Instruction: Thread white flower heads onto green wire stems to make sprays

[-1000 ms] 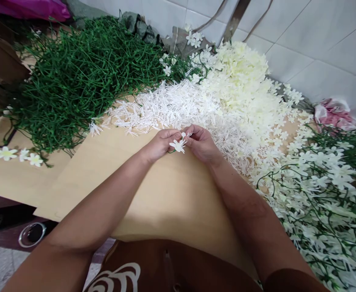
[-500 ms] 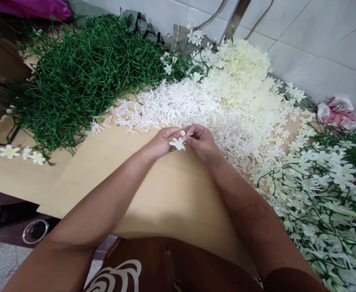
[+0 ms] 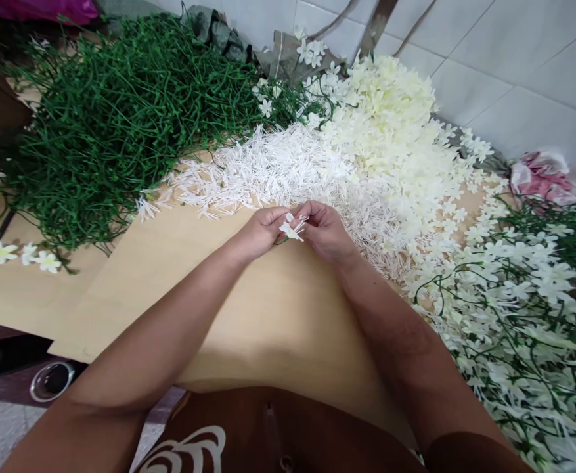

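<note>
My left hand point(image 3: 263, 231) is closed in a pinch on a small white artificial flower point(image 3: 292, 228). A bit of green stem shows under its fingers. From the other side, my right hand point(image 3: 328, 231) has thumb and forefinger pinched together at the flower's thin white stamens. The fingertips of both hands nearly meet, and they hide part of the flower. Just beyond the hands lies a spread heap of white stamen pieces point(image 3: 268, 167). Bare tan board point(image 3: 268, 309) is below them.
Green plastic stems point(image 3: 134, 112) are piled at the back left. Cream petals point(image 3: 391, 125) form a heap at the back right, against the tiled wall point(image 3: 504, 59). Flowered stems point(image 3: 524, 328) fill the right side. A glass point(image 3: 51, 381) stands below the board at left.
The flower has turned slightly and moved a little to the right between my fingers. Both hands stay in nearly the same place while the view shifts slightly.
</note>
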The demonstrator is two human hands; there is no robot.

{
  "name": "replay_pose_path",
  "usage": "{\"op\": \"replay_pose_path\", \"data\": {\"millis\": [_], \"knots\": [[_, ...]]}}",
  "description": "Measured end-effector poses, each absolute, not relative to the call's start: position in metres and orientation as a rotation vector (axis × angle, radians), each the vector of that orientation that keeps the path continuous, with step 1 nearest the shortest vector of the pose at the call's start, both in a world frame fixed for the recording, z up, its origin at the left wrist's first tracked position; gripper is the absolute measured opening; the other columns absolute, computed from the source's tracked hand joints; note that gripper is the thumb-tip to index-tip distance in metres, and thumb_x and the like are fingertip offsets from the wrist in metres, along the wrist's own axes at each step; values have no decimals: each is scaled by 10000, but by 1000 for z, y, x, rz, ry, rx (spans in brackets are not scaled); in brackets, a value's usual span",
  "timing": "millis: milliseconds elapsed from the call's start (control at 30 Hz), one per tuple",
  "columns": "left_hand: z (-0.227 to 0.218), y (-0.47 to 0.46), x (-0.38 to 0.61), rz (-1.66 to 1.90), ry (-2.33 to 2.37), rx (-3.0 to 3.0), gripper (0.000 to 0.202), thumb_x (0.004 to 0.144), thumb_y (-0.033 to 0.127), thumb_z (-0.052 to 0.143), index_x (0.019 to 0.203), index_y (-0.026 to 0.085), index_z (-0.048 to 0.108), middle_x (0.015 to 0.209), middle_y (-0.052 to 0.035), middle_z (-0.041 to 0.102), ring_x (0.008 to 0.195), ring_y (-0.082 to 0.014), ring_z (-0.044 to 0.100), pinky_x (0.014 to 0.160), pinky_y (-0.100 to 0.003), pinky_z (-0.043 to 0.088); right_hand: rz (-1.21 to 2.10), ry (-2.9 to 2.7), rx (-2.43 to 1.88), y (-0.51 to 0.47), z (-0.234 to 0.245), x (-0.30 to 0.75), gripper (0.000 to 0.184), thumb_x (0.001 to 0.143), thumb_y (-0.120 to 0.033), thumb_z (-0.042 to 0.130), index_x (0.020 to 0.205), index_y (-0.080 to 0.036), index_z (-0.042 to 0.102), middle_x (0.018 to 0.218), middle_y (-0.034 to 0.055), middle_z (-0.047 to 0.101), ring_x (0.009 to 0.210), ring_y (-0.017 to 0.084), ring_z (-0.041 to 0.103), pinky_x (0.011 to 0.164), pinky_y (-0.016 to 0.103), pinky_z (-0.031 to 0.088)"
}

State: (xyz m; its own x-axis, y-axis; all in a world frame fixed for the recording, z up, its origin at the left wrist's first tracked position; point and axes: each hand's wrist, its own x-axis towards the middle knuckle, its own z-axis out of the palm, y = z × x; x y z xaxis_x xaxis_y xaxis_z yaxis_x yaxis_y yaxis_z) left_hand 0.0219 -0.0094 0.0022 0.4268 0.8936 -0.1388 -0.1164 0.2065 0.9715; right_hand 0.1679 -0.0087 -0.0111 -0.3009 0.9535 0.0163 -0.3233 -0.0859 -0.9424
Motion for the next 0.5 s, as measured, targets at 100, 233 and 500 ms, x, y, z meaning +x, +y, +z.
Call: {"op": "replay_pose_path", "data": {"millis": [100, 233, 500], "knots": [[2, -9, 22, 820, 830, 1166, 451, 648, 486, 722, 506, 171, 433, 436, 75, 303, 436, -35, 220, 465, -211, 161, 1591, -1167, -833, -8, -13, 168, 448, 454, -441, 926, 603, -190, 586, 624, -42, 656, 596, 87, 581, 604, 240, 486], [4, -8, 22, 804, 800, 1167, 513, 622, 559, 728, 490, 177, 411, 434, 72, 313, 420, -35, 238, 454, -221, 155, 1588, -1141, -916, -7, -14, 167, 477, 433, -434, 932, 593, -183, 560, 602, -52, 632, 557, 72, 558, 558, 221, 459], [5, -7, 22, 795, 818, 1159, 543, 625, 613, 724, 516, 181, 414, 437, 78, 305, 424, -34, 231, 470, -231, 142, 1653, -1025, -1039, -7, -7, 173, 485, 357, -369, 955, 623, -171, 601, 564, -62, 628, 529, 62, 553, 522, 193, 431]]}}
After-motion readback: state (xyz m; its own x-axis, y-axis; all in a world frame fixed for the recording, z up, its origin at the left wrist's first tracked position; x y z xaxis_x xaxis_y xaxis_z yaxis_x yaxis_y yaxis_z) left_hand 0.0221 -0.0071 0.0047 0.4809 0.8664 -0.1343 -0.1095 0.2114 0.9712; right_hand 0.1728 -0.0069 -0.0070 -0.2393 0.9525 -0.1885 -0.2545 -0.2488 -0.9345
